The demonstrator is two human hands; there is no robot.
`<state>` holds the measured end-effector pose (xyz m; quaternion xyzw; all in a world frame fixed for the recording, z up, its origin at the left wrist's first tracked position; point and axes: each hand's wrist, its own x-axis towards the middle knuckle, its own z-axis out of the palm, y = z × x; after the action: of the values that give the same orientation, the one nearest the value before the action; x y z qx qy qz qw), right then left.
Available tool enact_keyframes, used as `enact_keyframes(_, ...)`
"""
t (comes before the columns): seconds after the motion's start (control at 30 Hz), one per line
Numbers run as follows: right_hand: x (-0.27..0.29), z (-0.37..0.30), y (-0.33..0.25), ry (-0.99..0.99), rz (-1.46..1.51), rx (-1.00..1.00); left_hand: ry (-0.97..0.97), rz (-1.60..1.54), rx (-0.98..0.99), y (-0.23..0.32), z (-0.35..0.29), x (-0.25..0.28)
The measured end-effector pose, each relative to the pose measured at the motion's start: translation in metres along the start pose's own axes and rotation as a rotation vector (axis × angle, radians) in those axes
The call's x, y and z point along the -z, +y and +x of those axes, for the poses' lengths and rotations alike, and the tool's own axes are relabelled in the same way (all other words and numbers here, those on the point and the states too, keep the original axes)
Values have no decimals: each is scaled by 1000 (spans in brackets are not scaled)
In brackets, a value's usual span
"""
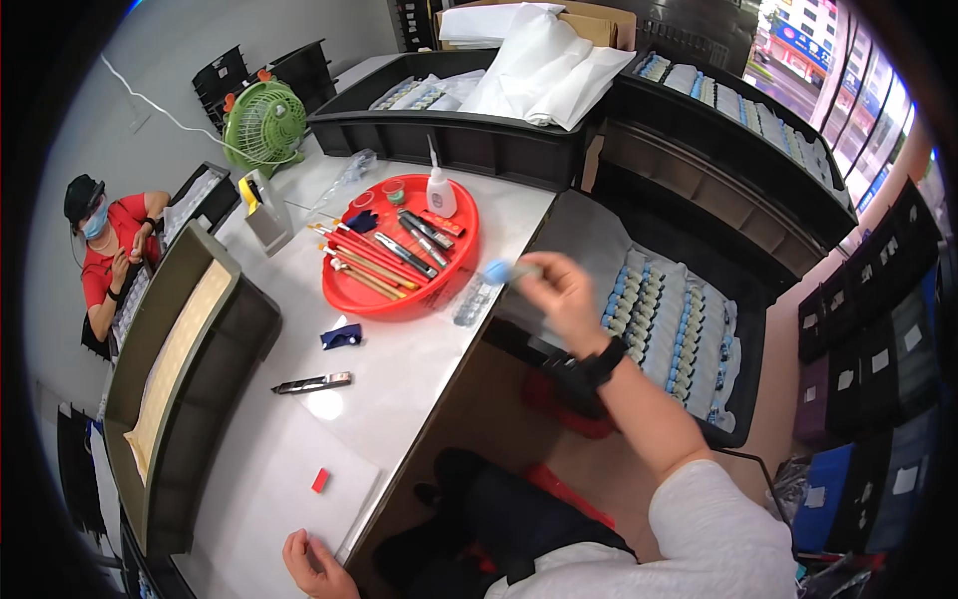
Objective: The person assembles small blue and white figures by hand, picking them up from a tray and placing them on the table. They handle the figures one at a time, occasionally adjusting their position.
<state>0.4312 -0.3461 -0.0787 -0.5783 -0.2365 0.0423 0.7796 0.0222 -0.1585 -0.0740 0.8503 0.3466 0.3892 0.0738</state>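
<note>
Blue-ended piece (pixel 498 271) sits pinched in the right grip (pixel 563 299), projecting left from the fingertips, long axis roughly crosswise, near the edge of the counter (pixel 399 364). Left grip (pixel 319 571), farther away, is loosely curled, visibly holding nothing.

On the surface (pixel 409 349), a tray (pixel 349 299) holds brushes (pixel 374 278), pens (pixel 404 254) and a bottle (pixel 439 197). Left of it stands a dispenser (pixel 265 222); behind, a fan (pixel 267 122) at left and a crate (pixel 449 150). Before the tray lie a cloth (pixel 342 337), a tool (pixel 319 382), then a block (pixel 320 480) on a sheet (pixel 274 489), a bin (pixel 210 399) to their left. Right of the surface, another crate (pixel 733 429) holds pieces (pixel 639 299).
</note>
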Motion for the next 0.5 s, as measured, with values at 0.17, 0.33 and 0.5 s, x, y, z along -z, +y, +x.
enact_keyframes(0.17,204,64,87,466,-511,-15,4,219,-69,17,7,-8)
enact_keyframes(0.33,300,65,125,565,-1079,-301,-35,258,-80,16,7,-7)
enact_keyframes(0.5,329,76,161,491,-1139,-385,-55,314,-66,20,6,-8)
